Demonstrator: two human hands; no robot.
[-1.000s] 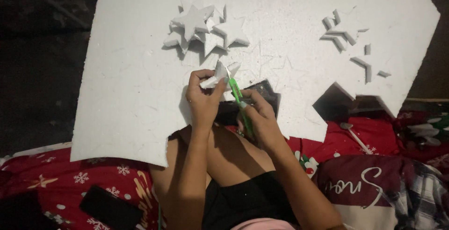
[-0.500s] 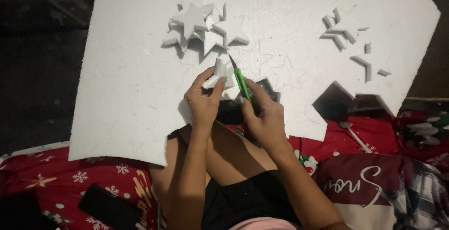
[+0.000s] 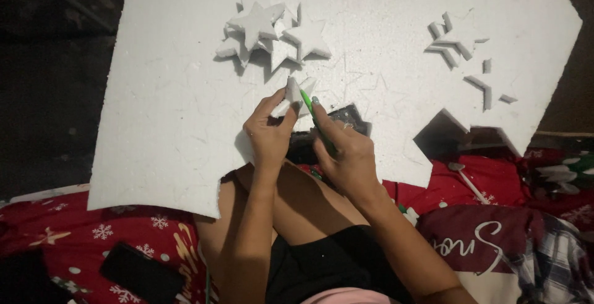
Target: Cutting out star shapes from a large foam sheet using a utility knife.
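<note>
A large white foam board (image 3: 173, 124) lies across my lap. My left hand (image 3: 269, 134) pinches a small white foam star piece (image 3: 296, 94) above the board. My right hand (image 3: 346, 155) grips a green-handled cutter (image 3: 312, 115), its tip against the piece's right side. Several cut foam stars (image 3: 269, 32) are piled on the board just beyond my hands. A star-shaped hole (image 3: 343, 118) shows dark beneath my right hand.
Foam offcuts (image 3: 461, 44) lie on the board's far right, near a notch (image 3: 448, 140) cut from its edge. Red patterned bedding (image 3: 74, 242) lies below, with a dark phone (image 3: 142, 273) at lower left and a stick-like tool (image 3: 467, 180) at right.
Both hands lifted the foam piece and cutter slightly toward the star pile, then held nearly still. The cutter now sits a bit steeper against the piece.
</note>
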